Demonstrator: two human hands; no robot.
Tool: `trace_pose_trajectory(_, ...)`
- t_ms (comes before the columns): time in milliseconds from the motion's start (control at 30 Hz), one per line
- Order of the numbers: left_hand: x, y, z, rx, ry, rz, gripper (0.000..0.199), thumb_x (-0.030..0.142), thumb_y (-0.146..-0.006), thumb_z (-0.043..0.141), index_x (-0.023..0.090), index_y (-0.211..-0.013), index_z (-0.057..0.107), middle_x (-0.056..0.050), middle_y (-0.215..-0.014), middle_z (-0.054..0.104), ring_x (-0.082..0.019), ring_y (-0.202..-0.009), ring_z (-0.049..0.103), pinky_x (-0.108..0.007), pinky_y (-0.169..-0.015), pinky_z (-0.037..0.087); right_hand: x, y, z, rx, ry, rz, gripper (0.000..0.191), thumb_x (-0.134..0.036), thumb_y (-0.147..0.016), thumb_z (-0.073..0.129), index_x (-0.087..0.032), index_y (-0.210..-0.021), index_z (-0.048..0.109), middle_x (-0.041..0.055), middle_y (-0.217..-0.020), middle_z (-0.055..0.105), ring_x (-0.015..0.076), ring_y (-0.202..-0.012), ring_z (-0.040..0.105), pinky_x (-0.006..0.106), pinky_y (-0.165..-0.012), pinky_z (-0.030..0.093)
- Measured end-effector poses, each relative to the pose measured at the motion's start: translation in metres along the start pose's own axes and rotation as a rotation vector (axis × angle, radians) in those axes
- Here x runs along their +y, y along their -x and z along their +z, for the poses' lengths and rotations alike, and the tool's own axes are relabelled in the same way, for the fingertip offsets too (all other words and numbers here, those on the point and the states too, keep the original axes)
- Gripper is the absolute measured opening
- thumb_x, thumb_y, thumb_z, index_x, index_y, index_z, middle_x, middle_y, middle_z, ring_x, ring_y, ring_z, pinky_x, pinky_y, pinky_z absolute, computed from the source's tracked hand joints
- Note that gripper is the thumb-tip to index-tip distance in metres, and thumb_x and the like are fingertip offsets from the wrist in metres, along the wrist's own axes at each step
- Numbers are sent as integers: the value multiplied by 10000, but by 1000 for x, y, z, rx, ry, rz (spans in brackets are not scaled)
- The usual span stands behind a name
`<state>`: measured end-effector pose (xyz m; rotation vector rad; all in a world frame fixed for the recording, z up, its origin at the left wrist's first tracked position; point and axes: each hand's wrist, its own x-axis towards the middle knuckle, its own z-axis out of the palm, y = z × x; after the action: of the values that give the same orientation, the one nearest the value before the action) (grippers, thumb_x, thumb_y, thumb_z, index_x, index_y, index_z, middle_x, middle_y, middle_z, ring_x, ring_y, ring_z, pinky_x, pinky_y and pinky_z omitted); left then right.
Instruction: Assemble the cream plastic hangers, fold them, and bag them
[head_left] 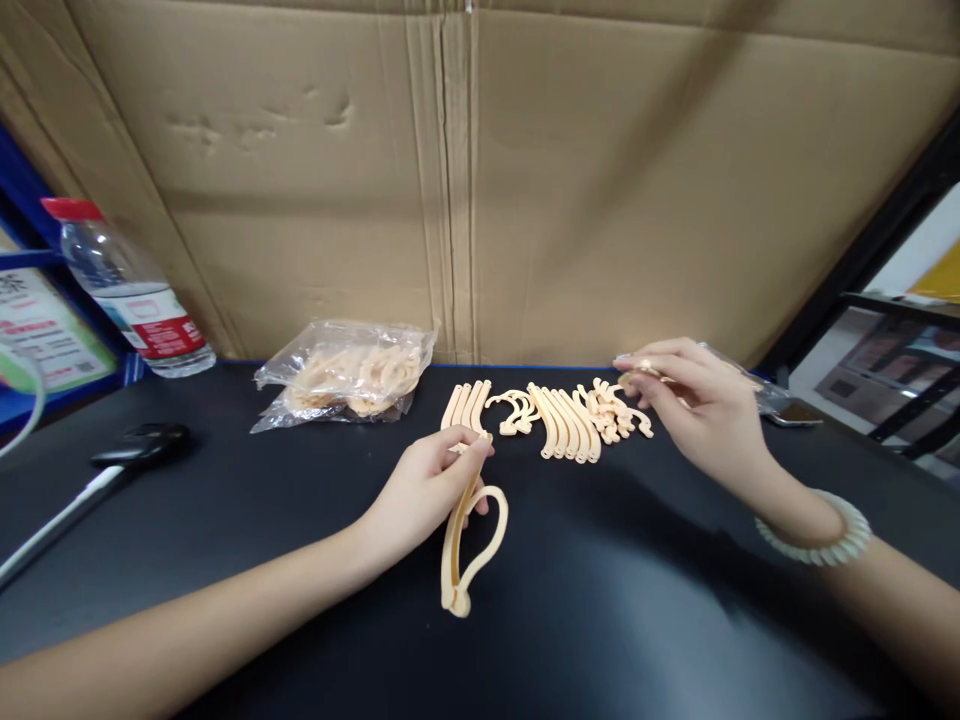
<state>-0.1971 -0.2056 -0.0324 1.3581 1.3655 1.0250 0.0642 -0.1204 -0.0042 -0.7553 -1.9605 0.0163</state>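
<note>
My left hand [439, 475] grips a cream plastic part by its upper end. This part is a long curved strip [451, 560] with a slimmer hooked arm [501, 520] meeting it at the bottom, so the two form a loop. Further right, my right hand [694, 395] is raised beside the small parts, its fingertips pinched on a small cream piece [637, 375], mostly hidden by the fingers. Between the hands lie a row of curved strips [566, 425], some thin hooked arms [517, 408] and a pile of small curled pieces [611, 410]. More strips [469, 402] lie just behind my left hand.
A clear plastic bag [352, 370] of cream parts lies at the back left. Left of it stand a red-capped bottle [142, 300] and a black plug with a white cable [142, 445]. Cardboard [600, 180] walls the back of the black table [600, 620]. Behind my right hand is clear plastic film [750, 385].
</note>
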Motion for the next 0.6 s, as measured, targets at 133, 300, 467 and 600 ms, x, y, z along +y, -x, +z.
trace_pose_trajectory(133,2,-2,-4,51,90,-18,345,518,-823,598,182,-861,535,10,-536,647,-122,-402,562,-196,-407,429,35,-1,5,-108,148,-91,296,-127,-895,465,-238,-981,725,65,-1023,708,218,-951,661,416,-826,542)
trace_pose_trajectory(300,0,-4,-6,127,211,41,356,503,-819,634,178,-872,500,2,-611,672,-134,-451,616,-179,-386,387,64,3,12,-352,192,-58,383,-20,-795,420,-177,-933,741,72,-1002,746,206,-934,696,404,-852,567)
trace_pose_trajectory(467,-3,-4,-4,188,283,106,312,456,-850,621,191,-868,458,14,-630,674,-142,-487,648,-174,-391,400,65,4,12,-441,213,1,491,57,-687,360,-158,-928,730,75,-975,752,206,-926,695,393,-856,560)
trace_pose_trajectory(600,-3,-3,-2,181,300,130,304,441,-854,621,193,-861,446,14,-637,677,-148,-503,661,-176,-399,423,37,8,16,-308,167,-90,390,-4,-801,415,-153,-1026,697,101,-1011,725,227,-968,662,433,-873,538)
